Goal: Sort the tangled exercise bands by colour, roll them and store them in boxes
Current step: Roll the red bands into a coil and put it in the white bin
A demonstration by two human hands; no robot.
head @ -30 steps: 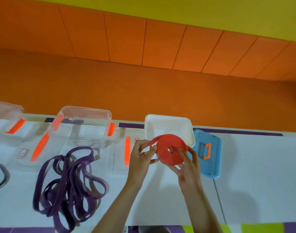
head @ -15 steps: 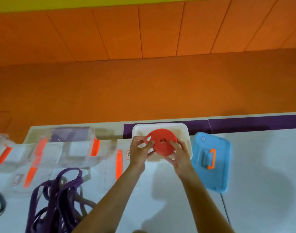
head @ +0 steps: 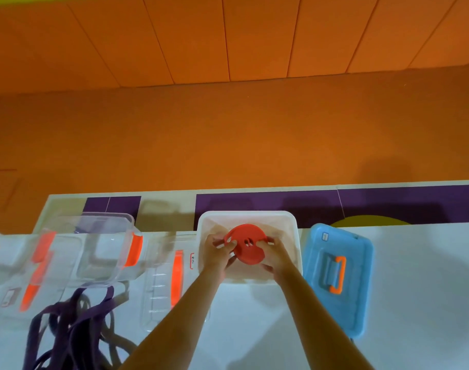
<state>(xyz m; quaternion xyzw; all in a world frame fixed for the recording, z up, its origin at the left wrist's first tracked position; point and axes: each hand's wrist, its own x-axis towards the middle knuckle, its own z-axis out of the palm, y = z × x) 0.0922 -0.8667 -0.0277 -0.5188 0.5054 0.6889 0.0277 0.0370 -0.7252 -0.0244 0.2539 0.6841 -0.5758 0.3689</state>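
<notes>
Purple bands (head: pixel 76 324) lie tangled on the near tabletop (head: pixel 428 289), unsorted and unrolled. Beyond them the left hand (head: pixel 217 256) and right hand (head: pixel 277 259) hold the rolled red band (head: pixel 245 243), fingers curled round its edges, low in the open white box (head: pixel 294 236). Red seems nearly stored; purple is left, with a clear box (head: pixel 108 249) waiting.

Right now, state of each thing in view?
red band: rolled, gripped by left hand and right hand.
white box: open, the roll at its mouth.
blue lid: off, flat beside the white box.
clear box: open, contents unclear.
clear lid: off, flat on table.
purple bands: tangled, loose on table.
</notes>
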